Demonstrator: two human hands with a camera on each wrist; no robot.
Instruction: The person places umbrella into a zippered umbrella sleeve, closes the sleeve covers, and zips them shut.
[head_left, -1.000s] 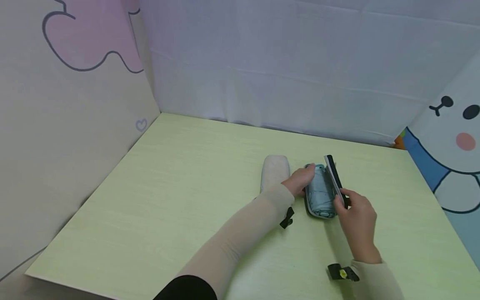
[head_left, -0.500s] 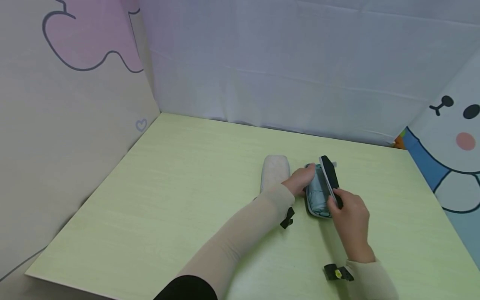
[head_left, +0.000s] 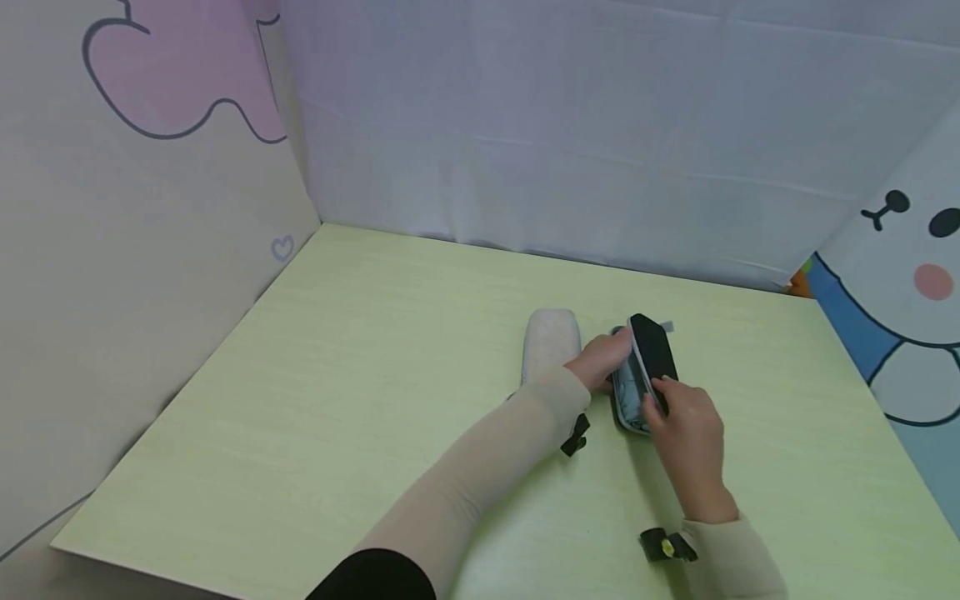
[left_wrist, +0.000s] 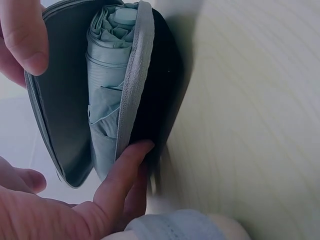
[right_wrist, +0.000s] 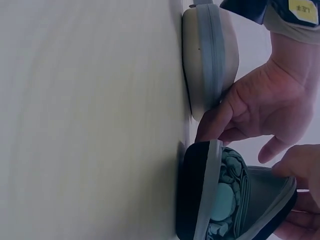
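Note:
A black zip case [head_left: 656, 348] with a grey zip edge stands partly open, its lid tilted over the base. Inside lies a rolled teal folding umbrella [left_wrist: 106, 82], partly hidden by the lid in the head view. My right hand [head_left: 688, 446] pinches the lid's edge between thumb and fingers. On the opposite side, my left hand [head_left: 602, 360] touches the base with its fingers, while its thumb stands apart, as the left wrist view shows. Just left of that hand lies a second, pale zip case [head_left: 551, 342], closed, partly covered by the left forearm.
The cases rest on a pale yellow-green table [head_left: 337, 375]. A light fabric backdrop [head_left: 525, 125] rises along its back edge. Printed panels border the left and right sides. A small grey tab [head_left: 667, 327] sticks out beyond the black case's far end.
My right hand has moved left and swung the lid further down over the umbrella, so more of its black outside shows. My left hand has stayed in place.

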